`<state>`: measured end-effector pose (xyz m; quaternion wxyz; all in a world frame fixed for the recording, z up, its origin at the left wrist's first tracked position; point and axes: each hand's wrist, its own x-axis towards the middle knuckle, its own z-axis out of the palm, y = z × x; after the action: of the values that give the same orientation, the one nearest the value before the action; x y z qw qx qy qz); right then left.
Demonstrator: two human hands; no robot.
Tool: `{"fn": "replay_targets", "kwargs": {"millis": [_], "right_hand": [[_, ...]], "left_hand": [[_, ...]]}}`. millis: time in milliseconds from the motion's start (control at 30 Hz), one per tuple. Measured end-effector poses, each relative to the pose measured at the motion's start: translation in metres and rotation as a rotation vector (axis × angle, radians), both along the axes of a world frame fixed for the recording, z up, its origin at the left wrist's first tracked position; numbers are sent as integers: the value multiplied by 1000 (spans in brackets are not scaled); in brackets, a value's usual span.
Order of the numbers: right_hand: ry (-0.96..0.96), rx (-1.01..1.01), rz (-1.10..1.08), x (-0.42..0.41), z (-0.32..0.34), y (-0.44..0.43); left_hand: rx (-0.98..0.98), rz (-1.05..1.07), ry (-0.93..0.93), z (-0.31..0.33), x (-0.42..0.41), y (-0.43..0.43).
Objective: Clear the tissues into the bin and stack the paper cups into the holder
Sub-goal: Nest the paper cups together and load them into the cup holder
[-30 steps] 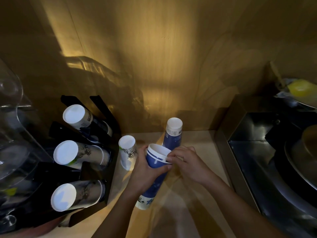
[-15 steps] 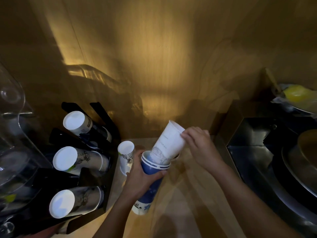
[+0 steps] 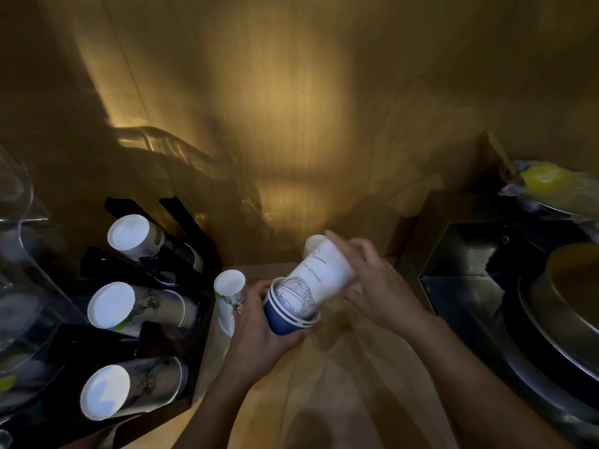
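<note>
Far left edge of bench: black cup holder (image 3: 194,348) with three slots, each already carrying a lying stack of paper cups (image 3: 139,306), bottoms facing out. Just right of the holder, a loose white cup (image 3: 228,296) stands upside down on the bench, touching or nearly touching the left hand, hard to say which.

Middle: left hand (image 3: 259,345) has its grip clenched round a blue cup stack (image 3: 285,315), held off the bench, mouth tilted up and to the right. Right hand (image 3: 379,286) grips a white printed cup (image 3: 321,273) by its upper end, base partly seated in the blue stack, tilted, not fully nested. Another pale cup bottom pokes out just behind it; can't tell what it belongs to.

Right edge: dark metal sink (image 3: 470,286), dishes at far right.

Progress judgement: holder part filled, hand stack under assembly, loose cup left to collect, stack not yet slotted in. No tissues or bin visible, so that half can't be judged.
</note>
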<state>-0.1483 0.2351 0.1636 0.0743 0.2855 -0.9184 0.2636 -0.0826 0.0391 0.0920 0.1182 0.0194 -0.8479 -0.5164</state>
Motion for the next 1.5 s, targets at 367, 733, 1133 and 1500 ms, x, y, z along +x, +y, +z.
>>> {"fn": "replay_targets", "kwargs": {"millis": [367,733,1133,1500], "right_hand": [[506,389,39,-1,-22,-10],[-245,-514,-11,-15,-25,-53],[-369,-711,66,-29,-41,-156],[-512,-328,6,-30,-103,-157]], "left_hand": [[-31,-22,8,6,2,9],[121,303,-135,-11,40,-27],[278,405,-181,-14,87,-59],[268,384,-189,-10,85,-57]]}}
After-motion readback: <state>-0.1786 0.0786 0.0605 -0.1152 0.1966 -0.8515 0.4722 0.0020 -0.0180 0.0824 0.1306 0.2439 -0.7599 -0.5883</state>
